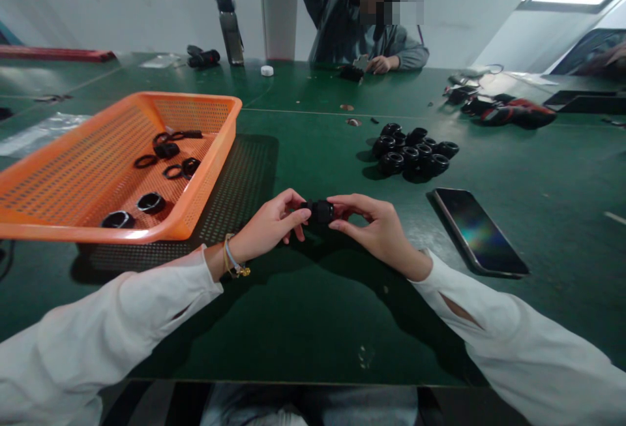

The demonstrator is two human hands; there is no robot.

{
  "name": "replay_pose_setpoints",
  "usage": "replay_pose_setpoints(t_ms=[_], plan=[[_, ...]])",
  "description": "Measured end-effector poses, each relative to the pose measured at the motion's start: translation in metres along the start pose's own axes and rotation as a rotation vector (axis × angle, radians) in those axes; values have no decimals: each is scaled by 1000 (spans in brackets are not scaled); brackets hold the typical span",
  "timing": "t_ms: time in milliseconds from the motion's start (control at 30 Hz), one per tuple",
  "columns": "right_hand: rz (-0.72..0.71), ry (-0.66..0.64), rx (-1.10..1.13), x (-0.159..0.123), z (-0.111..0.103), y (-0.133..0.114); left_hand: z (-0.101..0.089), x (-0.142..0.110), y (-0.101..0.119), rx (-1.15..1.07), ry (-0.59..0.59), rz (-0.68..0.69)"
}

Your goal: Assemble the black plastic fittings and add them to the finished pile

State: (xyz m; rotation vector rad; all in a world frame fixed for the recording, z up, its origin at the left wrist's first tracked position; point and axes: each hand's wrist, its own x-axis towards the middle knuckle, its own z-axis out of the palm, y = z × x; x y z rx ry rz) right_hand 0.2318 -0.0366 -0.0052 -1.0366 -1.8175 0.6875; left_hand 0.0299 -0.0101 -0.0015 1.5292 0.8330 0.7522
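Observation:
Between my two hands is a small black cylindrical part, held just above the green table. My left hand pinches its left end between thumb and fingers. At its right end, the thumb and fingertips of my right hand close on it. Whether it is one piece or two joined pieces I cannot make out. A cluster of several round black parts with open centres sits beyond my right hand. To the left, an orange basket holds several black rings and other small black pieces.
A phone lies right of my right hand. Red-and-black tools lie at the back right. Across the green table a person handles a dark object. A bottle and a white cap stand at the far side.

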Motion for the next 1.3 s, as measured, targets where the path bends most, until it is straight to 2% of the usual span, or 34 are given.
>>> replay_pose_setpoints(t_ms=[400,1300], plan=[[-29,-6,-32,0,0,0,0,1,-2,-14,-1,2],[11,-6,-29,1,0,0,-1,0,-2,-10,-3,4]])
